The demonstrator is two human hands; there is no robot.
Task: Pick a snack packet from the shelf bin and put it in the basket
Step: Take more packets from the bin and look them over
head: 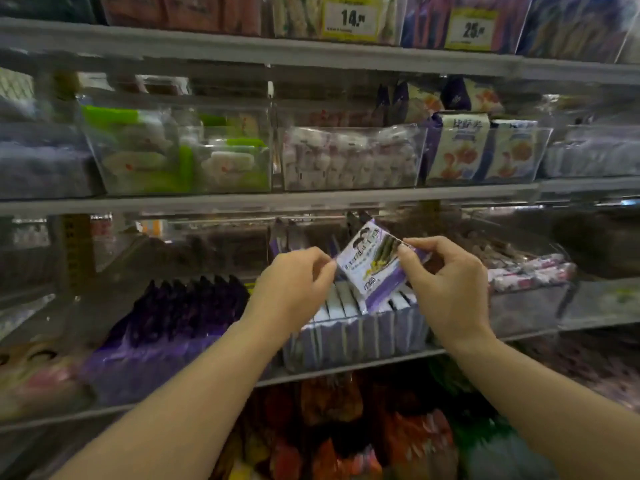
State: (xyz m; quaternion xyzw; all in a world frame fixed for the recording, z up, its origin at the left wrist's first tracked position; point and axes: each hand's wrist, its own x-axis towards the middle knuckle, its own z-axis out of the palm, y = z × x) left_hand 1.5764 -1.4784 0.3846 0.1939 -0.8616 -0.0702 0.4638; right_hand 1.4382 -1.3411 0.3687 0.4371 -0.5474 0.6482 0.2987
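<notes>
A white and purple snack packet [372, 263] is held tilted just above a clear shelf bin [360, 337] filled with a row of like packets standing on edge. My right hand [446, 289] pinches the packet's upper right corner between thumb and fingers. My left hand [294, 289] pinches its left edge. Both forearms reach up from the bottom of the view. No basket is in view.
Grey shelves [311, 199] hold clear bins of packets above, below and to both sides. A bin of dark purple packets [180, 306] stands left of the open one. Red and orange bags [339, 427] lie on the lowest shelf. Yellow price tags [351, 17] hang on top.
</notes>
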